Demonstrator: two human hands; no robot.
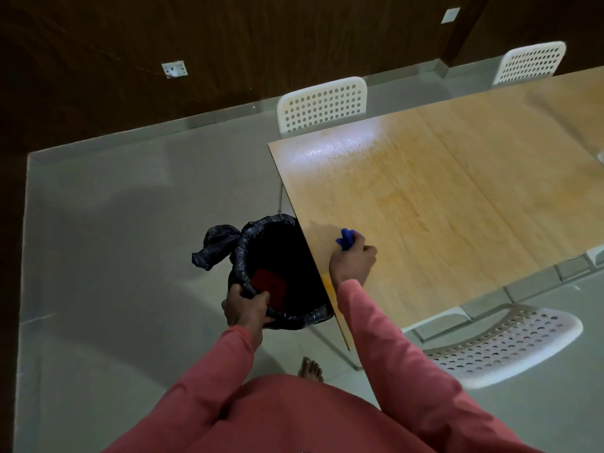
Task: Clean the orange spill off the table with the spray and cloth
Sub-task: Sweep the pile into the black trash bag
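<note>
**A:** While the right hand is down on the wooden table, what's it actually got hold of?

**B:** A blue cloth, bunched up. The fingers are curled tight round it, and only a crumpled bit pokes out past the knuckles, sitting on the tabletop right by the left edge. The fist is knuckles-up, with the wrist crossing over that edge and a pink sleeve running back toward the body.

**A:** And the other one?

**B:** The left hand grips the near rim of a bin lined with a black bin bag, fingers hooked over into the plastic, thumb on the outside. That arm reaches down and forward, well below table height. The bin sits tucked against the table edge, partly under it, and there's something red at the bottom.

**A:** Where's the orange mess then?

**B:** An orange spill shows as a small bright patch right at the table edge, just beside the right wrist. There's also a faint orange smear across the middle of the top, and a wet, speckled sheen up near the far corner.

**A:** Counts?

**B:** One cloth, one bin, one table, three white perforated chairs. One bare foot on the tiled floor. Can't see any spray bottle.
</note>
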